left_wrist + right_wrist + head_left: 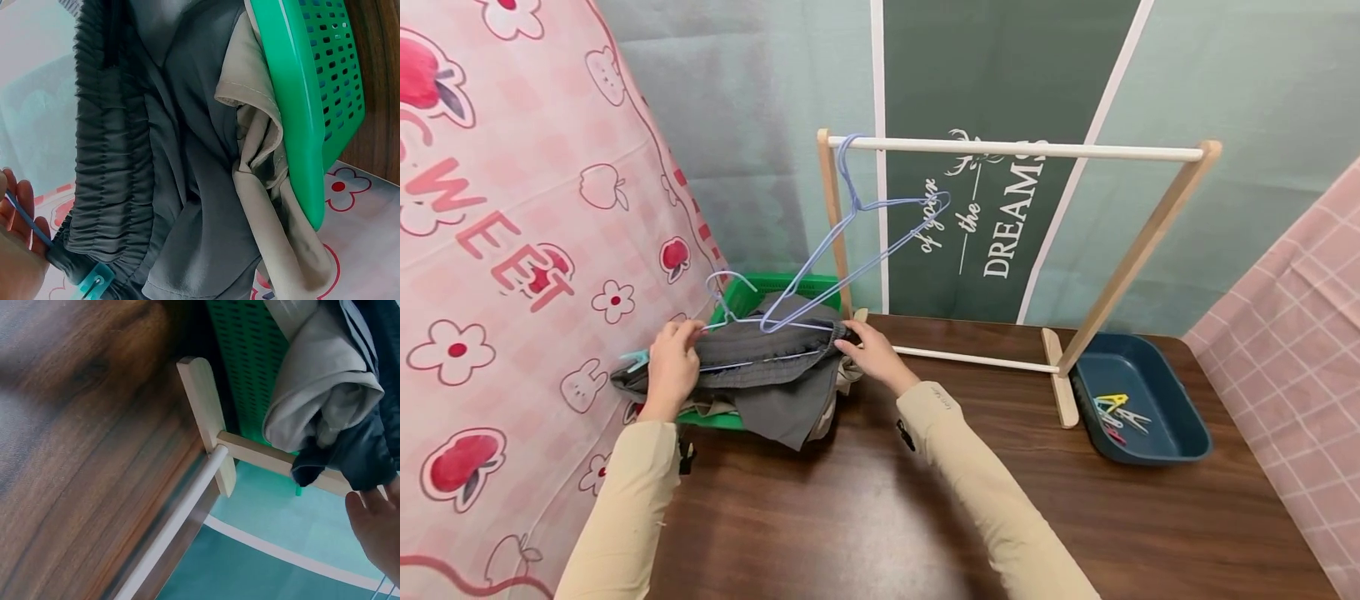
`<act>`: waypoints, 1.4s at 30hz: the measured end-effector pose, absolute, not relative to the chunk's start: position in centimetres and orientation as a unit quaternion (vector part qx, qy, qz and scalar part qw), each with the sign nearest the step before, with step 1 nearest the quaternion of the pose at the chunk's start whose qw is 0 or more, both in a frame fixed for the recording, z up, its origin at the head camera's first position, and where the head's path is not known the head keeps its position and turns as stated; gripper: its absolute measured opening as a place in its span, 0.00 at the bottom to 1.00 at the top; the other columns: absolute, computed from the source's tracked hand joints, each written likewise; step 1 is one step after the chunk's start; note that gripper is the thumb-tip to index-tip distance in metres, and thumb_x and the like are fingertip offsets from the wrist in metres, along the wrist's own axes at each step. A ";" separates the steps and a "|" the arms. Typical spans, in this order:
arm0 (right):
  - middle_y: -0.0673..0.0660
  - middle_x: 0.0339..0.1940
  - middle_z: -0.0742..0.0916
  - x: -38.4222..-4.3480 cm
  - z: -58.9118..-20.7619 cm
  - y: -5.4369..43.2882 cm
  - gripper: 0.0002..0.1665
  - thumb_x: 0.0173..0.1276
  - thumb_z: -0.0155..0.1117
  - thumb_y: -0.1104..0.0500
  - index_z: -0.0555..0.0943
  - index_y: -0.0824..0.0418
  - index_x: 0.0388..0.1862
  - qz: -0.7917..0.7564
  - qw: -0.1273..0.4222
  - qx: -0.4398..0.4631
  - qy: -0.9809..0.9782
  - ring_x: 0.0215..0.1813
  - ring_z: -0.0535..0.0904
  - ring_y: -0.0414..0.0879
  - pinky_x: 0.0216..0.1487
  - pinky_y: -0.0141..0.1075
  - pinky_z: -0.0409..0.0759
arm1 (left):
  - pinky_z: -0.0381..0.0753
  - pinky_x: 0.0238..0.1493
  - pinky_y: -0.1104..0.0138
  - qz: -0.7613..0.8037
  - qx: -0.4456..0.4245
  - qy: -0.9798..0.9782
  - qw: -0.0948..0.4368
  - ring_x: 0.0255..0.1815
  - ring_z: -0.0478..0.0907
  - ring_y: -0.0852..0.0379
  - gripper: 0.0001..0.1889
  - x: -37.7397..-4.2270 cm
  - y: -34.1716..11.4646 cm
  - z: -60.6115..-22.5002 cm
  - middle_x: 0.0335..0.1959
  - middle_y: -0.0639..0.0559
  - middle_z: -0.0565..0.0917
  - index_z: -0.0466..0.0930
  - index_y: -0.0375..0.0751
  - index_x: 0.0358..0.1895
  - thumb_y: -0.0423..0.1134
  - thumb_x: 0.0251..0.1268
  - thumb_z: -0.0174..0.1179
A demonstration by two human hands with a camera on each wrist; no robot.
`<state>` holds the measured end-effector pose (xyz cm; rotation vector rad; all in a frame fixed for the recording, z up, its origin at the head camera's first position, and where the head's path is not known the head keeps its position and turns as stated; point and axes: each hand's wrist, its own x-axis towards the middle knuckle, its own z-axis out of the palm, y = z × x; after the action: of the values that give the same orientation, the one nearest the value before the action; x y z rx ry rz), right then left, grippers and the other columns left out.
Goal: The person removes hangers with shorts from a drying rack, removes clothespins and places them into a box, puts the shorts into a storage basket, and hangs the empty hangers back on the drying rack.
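Note:
A dark grey elastic-waist garment, perhaps trousers or shorts, lies over the green basket with its waistband stretched sideways. A light blue wire hanger runs along the waistband, its hook pointing up. My left hand holds the hanger's left end; in the left wrist view the wire crosses its fingers. Beside it a teal clothespin clips the waistband's end. At the other end my right hand pinches the waistband; the right wrist view shows its fingers against the dark cloth.
Beige clothing lies in the green basket. Behind it stands a wooden rack with a white rail, where blue wire hangers hang at the left. A dark blue tray with several clothespins sits at right on the brown table.

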<state>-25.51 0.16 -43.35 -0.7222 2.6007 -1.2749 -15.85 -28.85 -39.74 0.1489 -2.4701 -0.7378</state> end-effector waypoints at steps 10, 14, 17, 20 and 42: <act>0.64 0.57 0.81 -25.2 -44.1 -0.7 0.18 0.76 0.48 0.55 0.74 0.64 0.57 -0.405 0.026 -0.267 0.874 0.61 0.76 0.57 0.62 0.48 0.72 | 0.67 0.50 0.42 -0.292 0.080 -0.919 0.254 0.48 0.72 0.31 0.12 -15.7 -28.7 -39.3 0.45 0.31 0.76 0.77 0.32 0.48 0.34 0.74 0.46; 0.64 0.57 0.81 -25.0 -44.1 -0.9 0.18 0.76 0.47 0.54 0.74 0.63 0.56 -0.447 0.042 -0.247 0.859 0.61 0.76 0.57 0.62 0.49 0.72 | 0.68 0.50 0.44 -0.299 0.075 -0.918 0.251 0.48 0.73 0.33 0.14 -15.8 -28.9 -39.4 0.46 0.31 0.76 0.77 0.30 0.51 0.34 0.74 0.46; 0.64 0.59 0.80 -25.0 -44.2 -0.9 0.19 0.76 0.47 0.54 0.74 0.62 0.58 -0.480 0.062 -0.218 0.848 0.62 0.75 0.56 0.63 0.49 0.71 | 0.67 0.56 0.44 -0.300 0.068 -0.916 0.259 0.52 0.72 0.33 0.15 -15.9 -28.9 -39.5 0.49 0.30 0.77 0.78 0.30 0.54 0.34 0.73 0.47; 0.63 0.60 0.79 -25.1 -44.4 -0.7 0.20 0.76 0.47 0.53 0.74 0.61 0.59 -0.500 0.075 -0.187 0.842 0.63 0.74 0.56 0.64 0.49 0.71 | 0.63 0.61 0.44 -0.304 0.066 -0.909 0.278 0.56 0.69 0.31 0.15 -15.9 -28.9 -39.5 0.52 0.29 0.76 0.77 0.29 0.55 0.31 0.72 0.47; 0.61 0.46 0.80 -25.9 -46.2 0.6 0.19 0.73 0.43 0.57 0.76 0.66 0.51 -0.638 0.114 -0.062 0.759 0.47 0.73 0.48 0.53 0.39 0.70 | 0.50 0.68 0.44 -0.338 0.227 -0.827 0.387 0.68 0.55 0.31 0.20 -15.5 -30.4 -39.4 0.65 0.28 0.65 0.67 0.29 0.64 0.31 0.74 0.38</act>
<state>-25.90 0.63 -46.20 -0.1807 2.2253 -1.8714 -15.47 -30.45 -39.37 0.5773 -2.1063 -0.8606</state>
